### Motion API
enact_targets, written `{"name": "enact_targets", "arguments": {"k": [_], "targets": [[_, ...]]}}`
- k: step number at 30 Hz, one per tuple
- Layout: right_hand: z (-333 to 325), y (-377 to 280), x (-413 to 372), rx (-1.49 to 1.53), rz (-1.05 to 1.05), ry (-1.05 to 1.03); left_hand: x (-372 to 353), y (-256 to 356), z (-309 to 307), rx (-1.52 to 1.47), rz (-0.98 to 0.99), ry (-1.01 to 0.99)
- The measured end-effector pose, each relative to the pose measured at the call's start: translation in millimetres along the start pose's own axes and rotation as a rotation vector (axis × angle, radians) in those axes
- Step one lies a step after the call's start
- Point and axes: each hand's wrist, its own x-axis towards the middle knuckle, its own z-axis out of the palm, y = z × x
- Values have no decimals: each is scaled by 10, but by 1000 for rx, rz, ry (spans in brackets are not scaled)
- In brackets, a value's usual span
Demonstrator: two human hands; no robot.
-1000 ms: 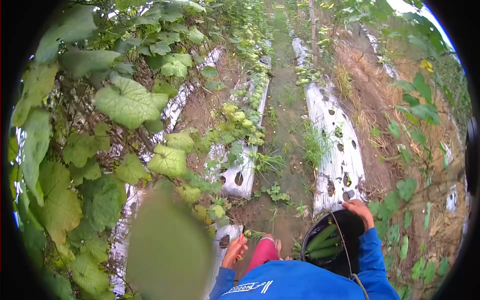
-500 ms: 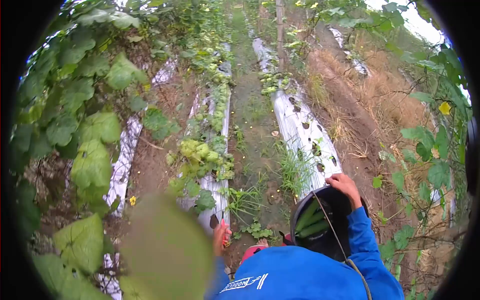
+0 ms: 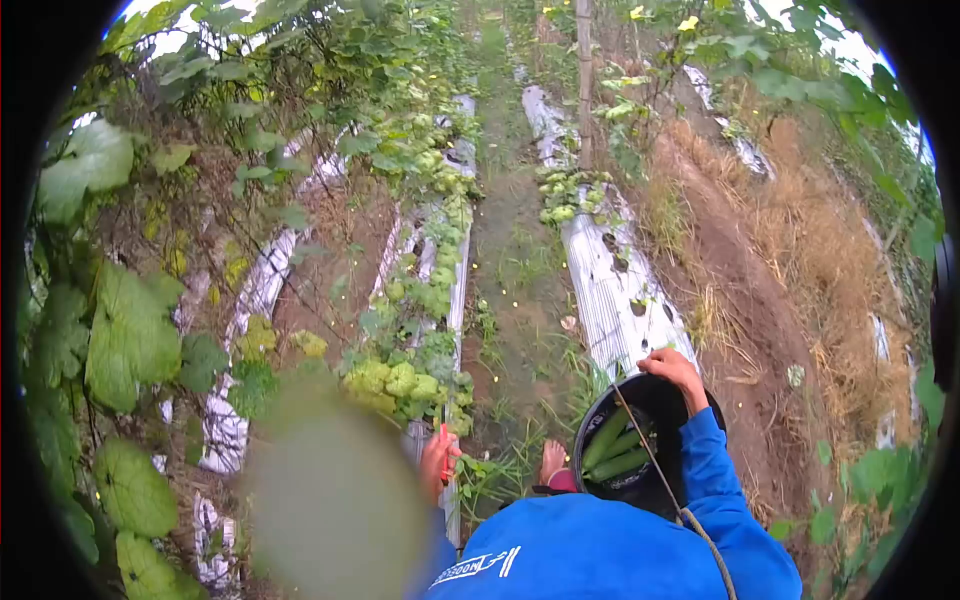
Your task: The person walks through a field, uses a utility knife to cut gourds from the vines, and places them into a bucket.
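My right hand is closed over the far rim of a black bucket, at the right of my body. Several long green gourds lie inside, and a rope passes across the bucket's mouth. Low on the left, my left hand is wrapped around red-handled shears, which point away from me; their blades are hard to make out. Yellow-green leaves grow just beyond that hand. A large blurred round leaf close to the camera hides part of my left arm.
A grassy path runs ahead between strips of silvery plastic mulch with holes. Leafy vines hang at the left, and more foliage stands at the right. A wooden post rises ahead. My bare foot is on the path.
A bare foot has come forward onto the path beside the bucket. The view has shifted along the row, and the gourds show more fully. Both hands keep their holds.
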Motion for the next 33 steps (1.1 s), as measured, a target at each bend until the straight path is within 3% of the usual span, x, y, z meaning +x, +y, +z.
{"name": "enact_targets", "arguments": {"k": [3, 13, 20, 21, 23, 25, 27, 28, 30, 31, 33], "targets": [[-289, -216, 781, 239, -121, -41, 404, 113, 112, -93, -91, 99], [-272, -981, 3086, 261, -232, -336, 1821, 944, 353, -250, -40, 220], [-365, -1502, 4678, 74, -100, -213, 3519, 1632, 75, -233, 2, 183], [-364, -1592, 4865, -15, -71, -161, 3684, 1829, 6, -229, 3, 186], [-557, -1840, 5324, -4, -32, -251, 4103, 2262, 6, -213, 81, 162], [-683, -2233, 5623, 187, -202, -301, 4478, 2776, -23, -178, 84, 155], [-836, -2829, 5878, 258, -180, -360, 4786, 3375, -22, -34, 219, 50], [-924, -3194, 6028, 238, -249, -377, 4882, 3753, 1, 81, 294, 56], [-1060, -3836, 6410, 333, -608, -359, 4947, 4658, 122, 278, 490, 72], [-1253, -4555, 6188, 190, -627, -271, 4930, 5124, 198, 360, 609, 80], [-1538, -5436, 6255, 236, -777, -203, 4952, 5919, 269, 436, 793, 130]]}}
